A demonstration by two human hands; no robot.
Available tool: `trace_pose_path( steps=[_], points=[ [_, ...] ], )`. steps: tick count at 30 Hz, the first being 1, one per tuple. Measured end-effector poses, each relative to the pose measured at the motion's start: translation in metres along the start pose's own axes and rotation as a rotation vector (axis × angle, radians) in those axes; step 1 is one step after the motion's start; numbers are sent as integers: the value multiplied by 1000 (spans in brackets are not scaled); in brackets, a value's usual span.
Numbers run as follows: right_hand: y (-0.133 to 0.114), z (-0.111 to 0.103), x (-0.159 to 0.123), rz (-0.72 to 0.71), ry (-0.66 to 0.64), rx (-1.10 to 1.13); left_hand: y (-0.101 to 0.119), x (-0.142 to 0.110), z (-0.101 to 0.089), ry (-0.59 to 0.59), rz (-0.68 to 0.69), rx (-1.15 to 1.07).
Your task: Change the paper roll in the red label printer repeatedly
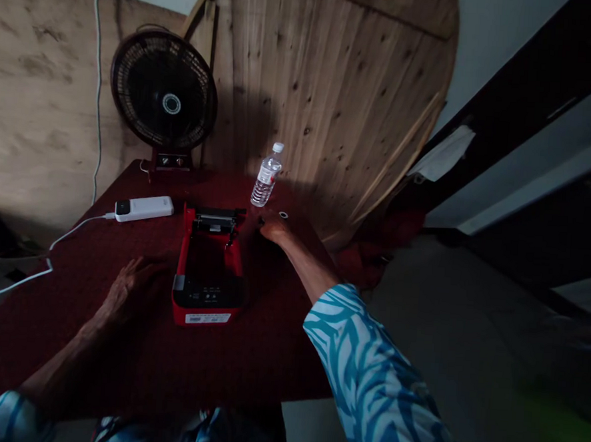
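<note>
A red and black device that looks like a label printer sits on the dark red table, its inside exposed and a roller bar at its far end. My left hand lies on the table to the left of it, fingers stretched out towards its side and not visibly touching it. Beyond the device's far right corner, my right hand is closed near the tabletop. Something small and dark shows at its fingertips, too dim to name. Close behind that hand are a small pale ring-shaped thing and a clear water bottle.
A white power bank with a white cable lies at the left. A dark fan stands at the table's back. Behind leans a large round wooden board. The table ends on the right above the floor.
</note>
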State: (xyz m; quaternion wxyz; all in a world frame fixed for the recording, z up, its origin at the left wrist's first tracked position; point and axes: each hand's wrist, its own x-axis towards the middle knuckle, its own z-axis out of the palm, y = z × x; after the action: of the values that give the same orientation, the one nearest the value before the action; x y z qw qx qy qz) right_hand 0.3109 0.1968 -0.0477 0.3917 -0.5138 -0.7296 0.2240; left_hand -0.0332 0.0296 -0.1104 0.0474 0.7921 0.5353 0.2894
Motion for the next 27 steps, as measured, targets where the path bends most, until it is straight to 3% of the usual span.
trace_pose_path(
  steps=[4,7,10,12,15,18,22,27],
  points=[
    [-34,-40,-32,96,-114,97,4,1,-3,65,-26,-73],
    [-77,-64,-70,73,-251,508,22,4,-20,107,-102,-222],
    [-122,-70,-107,-24,-339,580,66,11,-55,214,-220,-377],
    [-147,-66,-125,-96,-374,531,102,17,-79,163,-173,-485],
    [-171,-54,-139,-181,-399,447,145,26,-102,-19,-49,-574],
    [-181,-40,-146,-216,-403,422,158,29,-105,-146,-68,-694],
    [-180,-31,-153,-188,-367,533,150,26,-98,-203,-167,-879],
    [-145,-27,-154,62,-345,798,133,24,-102,-244,-297,-986]
  ],
)
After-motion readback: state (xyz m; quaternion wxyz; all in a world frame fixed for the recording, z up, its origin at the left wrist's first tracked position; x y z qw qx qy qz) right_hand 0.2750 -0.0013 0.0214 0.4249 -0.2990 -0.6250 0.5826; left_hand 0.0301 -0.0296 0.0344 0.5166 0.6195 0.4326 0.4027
